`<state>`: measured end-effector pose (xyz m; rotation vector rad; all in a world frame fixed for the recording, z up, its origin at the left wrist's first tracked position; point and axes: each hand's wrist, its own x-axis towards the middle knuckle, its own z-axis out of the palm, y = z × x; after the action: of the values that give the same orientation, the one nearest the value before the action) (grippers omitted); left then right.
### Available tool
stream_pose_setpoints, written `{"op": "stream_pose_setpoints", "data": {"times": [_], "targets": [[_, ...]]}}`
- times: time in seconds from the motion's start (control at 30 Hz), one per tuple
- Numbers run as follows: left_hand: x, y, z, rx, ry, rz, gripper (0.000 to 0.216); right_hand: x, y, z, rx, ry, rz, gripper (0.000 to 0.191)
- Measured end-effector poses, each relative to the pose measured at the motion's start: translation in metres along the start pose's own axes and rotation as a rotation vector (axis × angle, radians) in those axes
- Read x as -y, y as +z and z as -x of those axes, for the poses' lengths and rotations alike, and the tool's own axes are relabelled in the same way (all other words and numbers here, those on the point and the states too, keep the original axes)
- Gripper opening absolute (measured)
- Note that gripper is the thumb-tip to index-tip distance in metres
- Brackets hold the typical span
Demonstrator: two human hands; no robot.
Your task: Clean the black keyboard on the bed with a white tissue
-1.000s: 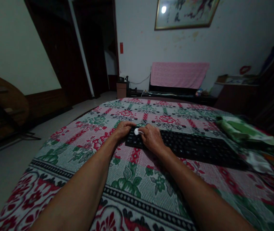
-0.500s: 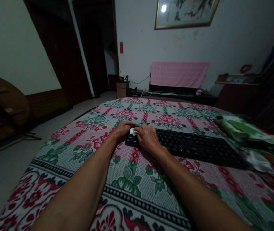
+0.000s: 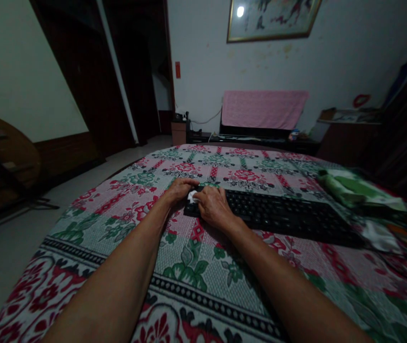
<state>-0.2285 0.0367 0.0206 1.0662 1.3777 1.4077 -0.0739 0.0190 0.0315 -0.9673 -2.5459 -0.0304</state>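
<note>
A black keyboard [image 3: 289, 216] lies across the patterned tablecloth, its left end in front of me. My left hand [image 3: 180, 190] grips that end at the far left corner, fingers along the edge; its thumb is hard to make out. Pinched in my right hand [image 3: 213, 206] is a small crumpled white tissue [image 3: 191, 196], pressed onto the keys at the left end. The fingers of my right hand are bent and cover part of the keys.
The floral tablecloth [image 3: 185, 271] covers a large table. To the right lie a green and white packet [image 3: 361, 190], another crumpled white tissue [image 3: 381, 237] and dark cables. A pink towel [image 3: 264, 109] hangs at the back wall. A round wooden tabletop [image 3: 6, 162] leans at the left.
My right hand has slid slightly left along the keys with the tissue. My left hand stays at the keyboard's corner. The whole view has shifted a little.
</note>
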Motion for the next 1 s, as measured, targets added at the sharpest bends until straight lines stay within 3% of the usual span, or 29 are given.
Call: {"op": "stream_pose_setpoints", "data": {"times": [0.57, 0.77, 1.0], "targets": [[0.0, -0.001, -0.002, -0.006, 0.026, -0.113, 0.029, 0.001, 0.0, 0.007, -0.019, -0.032, -0.035, 0.024], [-0.001, -0.005, -0.004, 0.017, 0.053, -0.183, 0.029, 0.004, 0.002, 0.011, -0.034, -0.171, -0.036, 0.024], [0.0, -0.001, 0.001, 0.022, 0.022, -0.066, 0.025, -0.003, -0.006, 0.009, -0.038, -0.019, 0.01, 0.023]]}}
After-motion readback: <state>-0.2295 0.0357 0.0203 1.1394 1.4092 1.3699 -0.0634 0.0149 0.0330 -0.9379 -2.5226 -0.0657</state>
